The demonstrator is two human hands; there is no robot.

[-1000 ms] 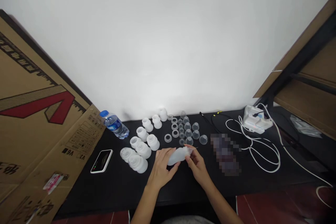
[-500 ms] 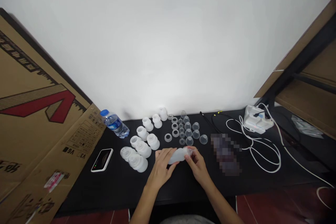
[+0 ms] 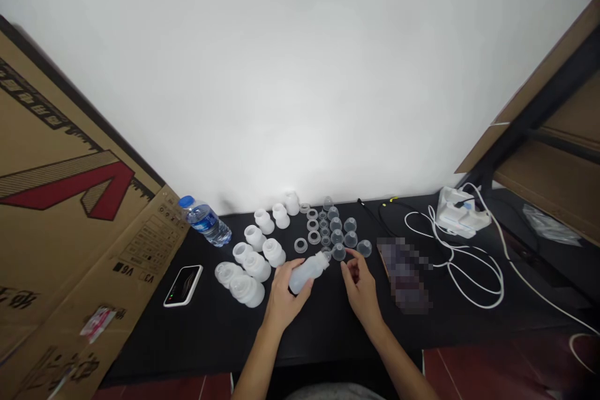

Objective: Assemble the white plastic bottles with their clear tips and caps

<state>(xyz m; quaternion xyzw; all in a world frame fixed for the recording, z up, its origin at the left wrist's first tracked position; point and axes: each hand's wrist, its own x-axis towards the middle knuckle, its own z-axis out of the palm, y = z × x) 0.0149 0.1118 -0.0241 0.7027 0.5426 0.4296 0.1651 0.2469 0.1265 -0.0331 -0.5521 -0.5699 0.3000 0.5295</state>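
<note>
gripping the bottle (image 3: 307, 273) in the left hand (image 3: 281, 297), tilted over the table (image 3: 323, 340), probably to leave the tip (image 3: 327, 255) free. holding the right hand (image 3: 360, 284) with fingers parted beside the clear caps (image 3: 339, 253), set in rough rows maybe for easy reach, can't tell if touching.

Makeshift workspace | black table (image 3: 210, 337) | cardboard box (image 3: 79, 212) | power strip (image 3: 460, 215)

Bare table (image 3: 316, 331) lies free between the forearms (image 3: 265, 350), nearer than the held bottle (image 3: 307, 272). Domes (image 3: 337, 237) and rings (image 3: 296, 246) block its far side; white bottles (image 3: 274, 254) crowd its left; a narrow gap separates it from the right hand (image 3: 360, 287).
</note>
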